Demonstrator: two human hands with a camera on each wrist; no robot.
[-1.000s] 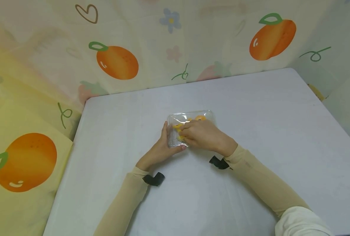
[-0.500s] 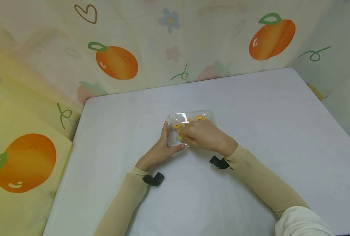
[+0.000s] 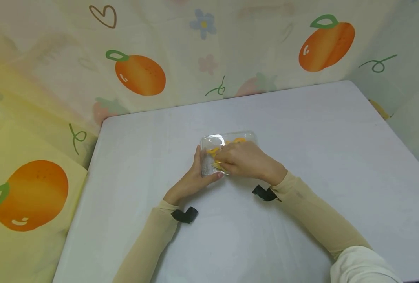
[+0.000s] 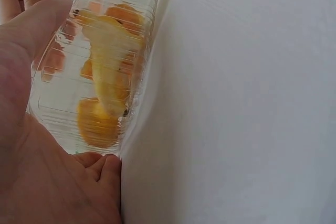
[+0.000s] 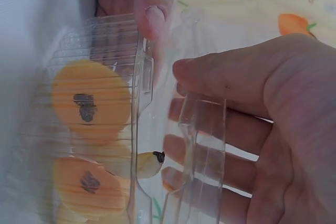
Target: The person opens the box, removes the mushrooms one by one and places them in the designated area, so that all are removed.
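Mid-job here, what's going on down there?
A person's left hand holds a clear plastic container at its left end, and the right hand appears to grip its lid. A banana and rounded orange pieces lie inside. It isn't fully closed: a dark-tipped yellow end shows in the gap beneath the lid.

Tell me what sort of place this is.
Probably a staged indoor workspace: a white-covered table backed by fruit-print fabric, with a clear plastic box being handled there.

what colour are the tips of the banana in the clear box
Dark, near black: the banana shows both tips best in the left wrist view.
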